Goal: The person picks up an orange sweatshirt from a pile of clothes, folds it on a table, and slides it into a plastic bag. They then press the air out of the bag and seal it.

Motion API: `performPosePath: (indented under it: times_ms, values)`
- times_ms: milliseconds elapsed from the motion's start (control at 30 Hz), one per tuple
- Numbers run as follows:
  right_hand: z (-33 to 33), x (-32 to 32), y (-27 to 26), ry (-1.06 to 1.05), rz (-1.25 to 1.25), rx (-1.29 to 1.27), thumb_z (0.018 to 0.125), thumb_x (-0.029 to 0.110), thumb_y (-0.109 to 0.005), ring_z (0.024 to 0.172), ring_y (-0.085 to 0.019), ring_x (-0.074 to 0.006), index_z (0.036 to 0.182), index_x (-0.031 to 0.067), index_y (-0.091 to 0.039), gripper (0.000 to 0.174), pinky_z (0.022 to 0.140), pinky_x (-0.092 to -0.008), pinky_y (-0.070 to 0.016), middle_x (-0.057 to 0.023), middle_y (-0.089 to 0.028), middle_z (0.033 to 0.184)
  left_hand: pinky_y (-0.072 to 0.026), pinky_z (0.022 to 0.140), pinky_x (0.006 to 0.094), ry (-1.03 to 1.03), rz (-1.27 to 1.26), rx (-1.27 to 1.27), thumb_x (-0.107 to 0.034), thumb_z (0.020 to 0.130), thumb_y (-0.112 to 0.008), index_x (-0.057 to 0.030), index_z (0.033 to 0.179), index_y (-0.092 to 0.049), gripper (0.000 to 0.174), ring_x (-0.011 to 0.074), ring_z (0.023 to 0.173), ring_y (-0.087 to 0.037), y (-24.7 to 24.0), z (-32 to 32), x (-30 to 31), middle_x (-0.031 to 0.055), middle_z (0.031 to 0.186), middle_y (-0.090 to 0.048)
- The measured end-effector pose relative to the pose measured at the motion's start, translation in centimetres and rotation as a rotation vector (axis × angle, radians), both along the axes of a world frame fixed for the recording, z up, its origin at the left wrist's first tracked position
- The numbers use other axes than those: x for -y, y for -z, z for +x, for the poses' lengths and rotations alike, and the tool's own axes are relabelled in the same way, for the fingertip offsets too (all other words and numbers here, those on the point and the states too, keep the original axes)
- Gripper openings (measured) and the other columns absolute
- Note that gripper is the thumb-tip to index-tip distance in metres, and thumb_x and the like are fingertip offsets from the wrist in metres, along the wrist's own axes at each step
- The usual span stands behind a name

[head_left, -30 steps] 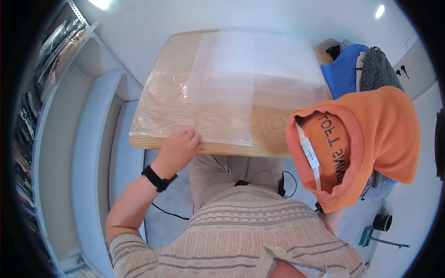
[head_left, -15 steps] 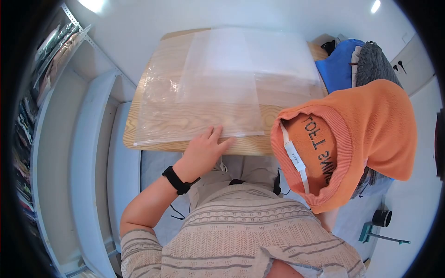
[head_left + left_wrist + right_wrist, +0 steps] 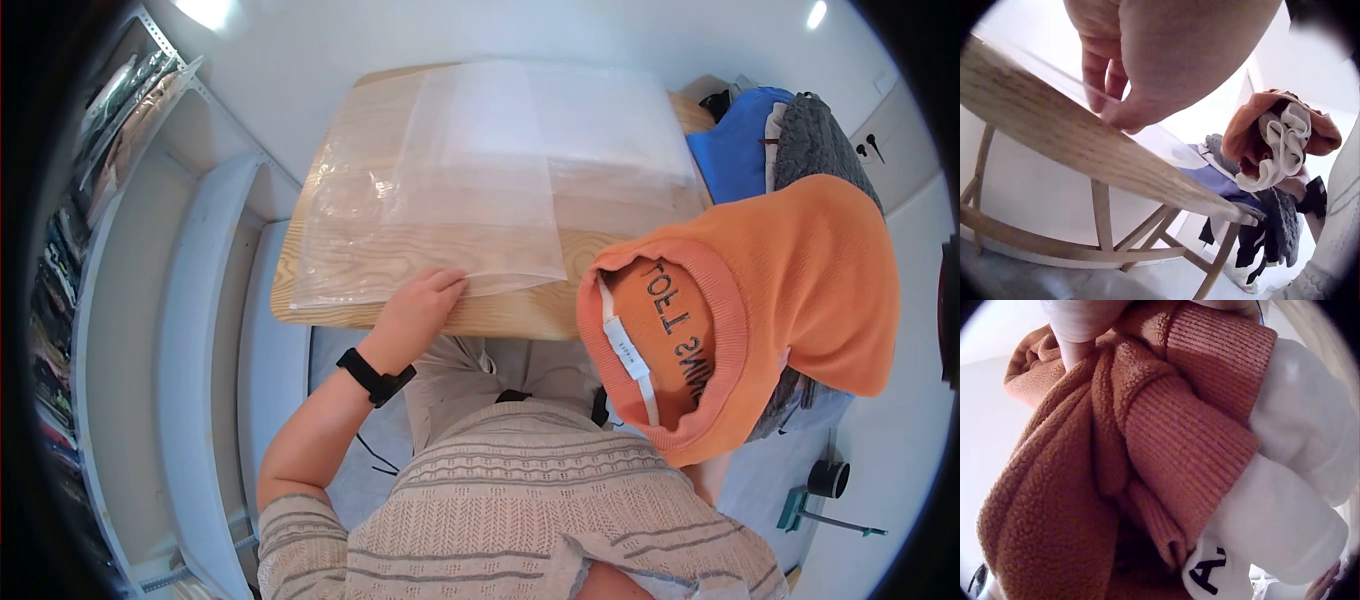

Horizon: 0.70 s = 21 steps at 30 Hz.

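A clear plastic bag [image 3: 350,245] lies on the wooden table, its open edge toward my body. With thumb and fingers, my left hand [image 3: 415,310] pinches that near edge, and the film bows up slightly to the right of the fingertips. In the left wrist view the film runs between thumb and fingers of the left hand [image 3: 1141,69], just over the table edge. An orange fleece sweatshirt [image 3: 830,270] with ribbed trim and a white label hangs bunched at the right. Gripping it is my right hand [image 3: 1082,325], hidden beneath the fabric in the head view. White cloth [image 3: 1272,512] extends from the ribbed cuffs.
More plastic sheets [image 3: 620,120] lie on the wooden table [image 3: 500,318]. Right of it are a blue garment [image 3: 725,150] and a dark grey knit [image 3: 825,150]. White shelves [image 3: 205,280] with bagged clothes stand at the left. A green-headed broom [image 3: 792,508] is at the lower right.
The left hand first slid right along the bag's near edge with fingers spread, then came back slightly and now pinches it. The bag's near right corner shifted right and away; the sweatshirt moved slightly left.
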State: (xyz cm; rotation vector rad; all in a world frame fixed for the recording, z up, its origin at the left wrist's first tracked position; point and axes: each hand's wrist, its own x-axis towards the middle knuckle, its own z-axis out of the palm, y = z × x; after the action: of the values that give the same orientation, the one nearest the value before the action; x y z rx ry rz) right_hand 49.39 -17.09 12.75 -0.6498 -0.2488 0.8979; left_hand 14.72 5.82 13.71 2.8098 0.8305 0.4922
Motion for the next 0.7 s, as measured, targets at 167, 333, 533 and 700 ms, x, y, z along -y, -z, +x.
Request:
performPosePath:
  times_ms: [167, 333, 533, 700]
  values:
    - [0.2, -0.2, 0.2, -0.015, -0.003, -0.005, 0.086, 0.019, -0.058, 0.116, -0.054, -0.0253, 0.133, -0.0013, -0.044, 0.053, 0.098, -0.0357, -0.0434, -0.0149, -0.052, 0.131, -0.0479, 0.093, 0.0379, 0.027, 0.055, 0.129, 0.003, 0.078, -0.055, -0.0019, 0.118, -0.059, 0.041, 0.0336, 0.113, -0.051, -1.8, 1.2, -0.5, 0.0167, 0.129, -0.051]
    - [0.5, -0.4, 0.4, -0.022, -0.009, -0.011, 0.086, 0.019, -0.059, 0.115, -0.054, -0.0253, 0.132, -0.0014, -0.044, 0.053, 0.098, -0.0357, -0.0436, -0.0149, -0.052, 0.131, -0.0457, 0.097, 0.0416, -0.338, 0.168, -0.271, 0.0, 0.08, -0.06, -0.0125, 0.127, -0.056, 0.049, 0.0401, 0.117, -0.048, -1.3, 0.3, -1.0, 0.0272, 0.139, -0.037]
    - [0.8, -0.8, 0.7, -0.025, -0.014, -0.015, 0.085, 0.019, -0.06, 0.115, -0.054, -0.0254, 0.132, -0.0015, -0.044, 0.054, 0.097, -0.0358, -0.0439, -0.0149, -0.052, 0.131, -0.0414, 0.102, 0.0439, -0.313, -0.256, -0.007, 0.009, 0.078, -0.053, -0.0105, 0.126, -0.055, 0.052, 0.0445, 0.123, -0.044, -1.1, -1.6, -1.3, 0.032, 0.142, -0.031]
    - [1.0, -1.2, 0.6, -0.026, -0.012, -0.003, 0.084, 0.019, -0.061, 0.115, -0.054, -0.0254, 0.132, -0.0016, -0.044, 0.054, 0.097, -0.0358, -0.0441, -0.0148, -0.052, 0.13, -0.0415, 0.103, 0.041, -0.158, -0.189, -0.094, 0.013, 0.077, -0.049, -0.0074, 0.133, -0.048, 0.06, 0.0401, 0.125, -0.044, 0.3, -6.7, -4.1, 0.0242, 0.144, -0.035]
